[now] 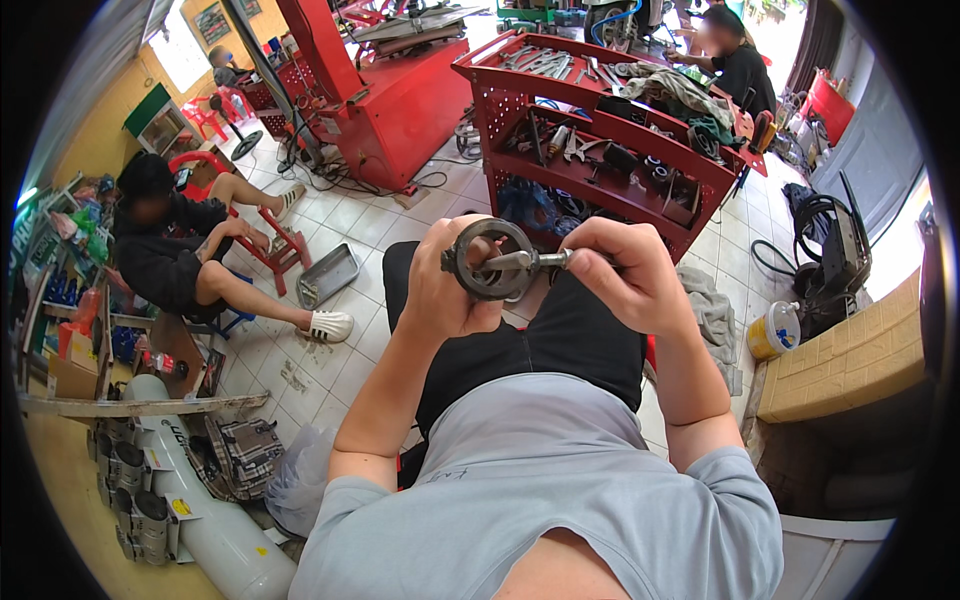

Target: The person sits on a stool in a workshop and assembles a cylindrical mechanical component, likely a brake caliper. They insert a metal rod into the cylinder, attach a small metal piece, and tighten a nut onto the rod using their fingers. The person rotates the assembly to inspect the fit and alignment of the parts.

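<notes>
Above my lap, my left hand is closed around a dark metal ring-shaped part, its round opening facing up toward me. My right hand pinches the end of a slim metal rod tool with a tapered tip. That tip lies across the ring's opening; whether it touches the inner wall I cannot tell. The right thumb and forefinger meet near a narrow collar on the rod. What the right palm may cover is hidden.
Ahead stands a red tool cart with wrenches, rags and loose parts. A person sits at the left beside a grey metal tray. A white bucket and a black machine stand at the right.
</notes>
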Demonstrator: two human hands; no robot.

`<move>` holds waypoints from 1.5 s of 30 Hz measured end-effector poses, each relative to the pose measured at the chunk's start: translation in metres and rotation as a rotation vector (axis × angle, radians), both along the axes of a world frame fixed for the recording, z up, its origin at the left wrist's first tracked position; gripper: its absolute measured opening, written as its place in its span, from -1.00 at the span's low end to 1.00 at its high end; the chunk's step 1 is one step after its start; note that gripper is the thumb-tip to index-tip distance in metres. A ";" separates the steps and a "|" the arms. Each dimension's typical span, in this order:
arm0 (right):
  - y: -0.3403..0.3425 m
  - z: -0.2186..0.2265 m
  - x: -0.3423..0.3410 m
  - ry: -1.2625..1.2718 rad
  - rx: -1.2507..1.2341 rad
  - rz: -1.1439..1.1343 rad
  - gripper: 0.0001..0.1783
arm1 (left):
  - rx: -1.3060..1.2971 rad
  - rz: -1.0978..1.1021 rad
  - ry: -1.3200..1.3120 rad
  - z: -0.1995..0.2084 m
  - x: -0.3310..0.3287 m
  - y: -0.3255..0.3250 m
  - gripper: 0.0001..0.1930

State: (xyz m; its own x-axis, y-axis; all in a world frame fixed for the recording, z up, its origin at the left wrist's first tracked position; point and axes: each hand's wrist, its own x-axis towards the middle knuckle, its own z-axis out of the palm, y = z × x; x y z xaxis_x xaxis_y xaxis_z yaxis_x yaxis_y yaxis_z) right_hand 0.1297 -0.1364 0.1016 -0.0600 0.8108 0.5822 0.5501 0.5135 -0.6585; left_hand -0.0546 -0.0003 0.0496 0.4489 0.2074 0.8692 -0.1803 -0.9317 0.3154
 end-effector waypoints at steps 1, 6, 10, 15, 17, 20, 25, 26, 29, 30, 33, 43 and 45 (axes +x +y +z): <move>0.000 0.001 0.000 -0.008 0.015 0.007 -0.66 | -0.008 -0.006 0.014 0.001 0.000 0.000 -0.61; -0.009 0.015 -0.006 0.038 -0.070 0.009 -0.69 | 0.075 0.008 -0.003 0.002 0.000 0.002 -0.61; -0.002 0.002 0.001 -0.002 -0.033 0.015 -0.62 | 0.033 0.001 -0.018 -0.001 0.002 0.001 -0.62; -0.007 0.015 -0.008 0.016 -0.001 -0.004 -0.72 | 0.082 0.003 -0.012 0.002 0.000 0.002 -0.64; -0.007 0.012 -0.007 0.057 -0.071 -0.008 -0.66 | 0.104 0.007 -0.028 0.001 0.001 0.004 -0.63; 0.000 0.001 -0.001 0.020 -0.019 0.011 -0.63 | 0.132 0.012 -0.041 0.002 0.002 0.003 -0.63; -0.007 0.014 -0.005 -0.014 -0.053 0.008 -0.73 | 0.129 0.012 -0.019 0.005 0.001 0.001 -0.63; -0.007 0.013 -0.005 0.014 -0.068 0.007 -0.69 | 0.129 0.014 -0.021 0.004 0.001 0.001 -0.63; -0.003 0.003 -0.003 0.029 -0.065 0.011 -0.62 | 0.119 0.014 -0.025 0.003 0.002 0.001 -0.64; 0.000 0.000 0.002 -0.012 -0.035 0.015 -0.62 | 0.109 0.009 -0.024 0.004 0.002 0.000 -0.64; 0.001 0.003 -0.001 0.036 -0.003 0.065 -0.67 | 0.125 0.007 -0.020 0.004 0.000 0.002 -0.65; 0.000 0.004 0.000 0.041 0.005 0.052 -0.72 | 0.101 -0.013 -0.045 -0.001 0.002 0.003 -0.68; -0.004 0.012 -0.008 0.059 -0.025 0.012 -0.74 | 0.133 -0.005 -0.060 0.001 0.003 0.004 -0.68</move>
State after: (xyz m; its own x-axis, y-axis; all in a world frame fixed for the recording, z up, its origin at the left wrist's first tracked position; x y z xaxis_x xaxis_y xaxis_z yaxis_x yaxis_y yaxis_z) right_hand 0.1219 -0.1405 0.1134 -0.0357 0.8247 0.5645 0.5041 0.5025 -0.7023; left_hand -0.0516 0.0033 0.0501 0.3959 0.0863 0.9142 -0.1997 -0.9636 0.1775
